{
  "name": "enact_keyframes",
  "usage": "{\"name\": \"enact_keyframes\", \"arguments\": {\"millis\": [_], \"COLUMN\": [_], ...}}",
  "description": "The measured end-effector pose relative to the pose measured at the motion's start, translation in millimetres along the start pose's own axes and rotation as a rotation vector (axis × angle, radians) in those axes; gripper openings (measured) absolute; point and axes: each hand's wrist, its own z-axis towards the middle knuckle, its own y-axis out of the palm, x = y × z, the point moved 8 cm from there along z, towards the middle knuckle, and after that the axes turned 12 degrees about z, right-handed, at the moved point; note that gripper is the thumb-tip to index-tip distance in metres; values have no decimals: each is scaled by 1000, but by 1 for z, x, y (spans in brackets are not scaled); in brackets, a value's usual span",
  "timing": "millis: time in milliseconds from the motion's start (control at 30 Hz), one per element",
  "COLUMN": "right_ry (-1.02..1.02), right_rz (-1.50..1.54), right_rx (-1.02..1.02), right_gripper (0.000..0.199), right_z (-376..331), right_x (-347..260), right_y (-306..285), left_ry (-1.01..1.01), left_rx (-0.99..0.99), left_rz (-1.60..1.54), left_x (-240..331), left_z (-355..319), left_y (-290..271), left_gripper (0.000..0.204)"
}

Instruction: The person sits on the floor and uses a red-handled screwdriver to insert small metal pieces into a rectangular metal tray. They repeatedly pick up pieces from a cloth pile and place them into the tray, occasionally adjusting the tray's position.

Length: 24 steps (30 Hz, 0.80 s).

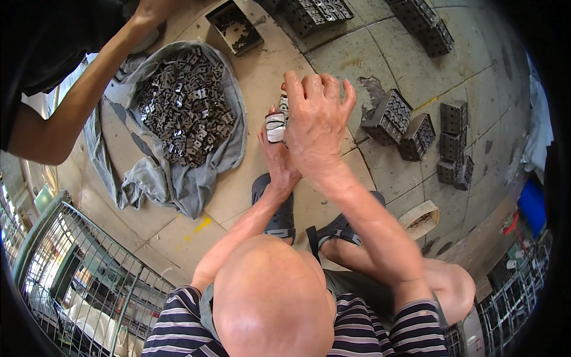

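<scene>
**Two-Handed Work on a Small Part**

Position: The part (284,106) sat between your left hand (278,156) and your right hand (319,119), ahead of your shoes (279,205) and over the floor (386,185). Only a narrow, striped, metallic-looking strip showed.

Grip: Your left fingers bent up beside the part, with a white wrap (275,127) over or against them. Your right fingers arched across from the other side. Whether either grip was clamped on the part, you could not have told from this view.

Method (judgement): The left hand was best used as the steady support, with the right applying force in line with the part. Even pressure and level wrists would have limited slipping. Fingertips belonged clear of edges, which were likely hard. Both elbows needed free travel.

Visibility limits:
- The right knuckles hid most of the part and the fingertips under them.
- The white wrap could not be identified as tape, a glove or a held piece.
- The top edge cut off the co-worker's hand (153,8) and some of the blocks (318,11).
- Single pieces in the heap (187,107) on the cloth (237,140) were hard to separate by eye.
- The dark contents of the box (251,49) were too small to tell.
</scene>
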Motion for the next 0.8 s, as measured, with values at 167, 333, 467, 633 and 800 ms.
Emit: {"name": "enact_keyframes", "arguments": {"millis": [167,333,467,633,800], "right_ry": [-61,-335,-228,534,500], "right_rz": [309,708,979,1913,1247], "right_rx": [251,33,-62,-169,-72], "right_gripper": [32,43,29,14,20], "right_z": [-12,-3,-2,-31,-51], "right_x": [8,22,40,76,100], "right_y": [6,6,5,63,74], "left_ry": [-64,-74,-210,-290,-248], "left_rx": [6,1,-22,-116,-142], "left_rz": [32,-80,-380,-452,-445], "left_x": [-6,-2,-6,-16,-36], "left_z": [-1,2,3,2,1], "left_y": [10,9,6,0,-14], "left_gripper": [78,66,81,103,92]}}
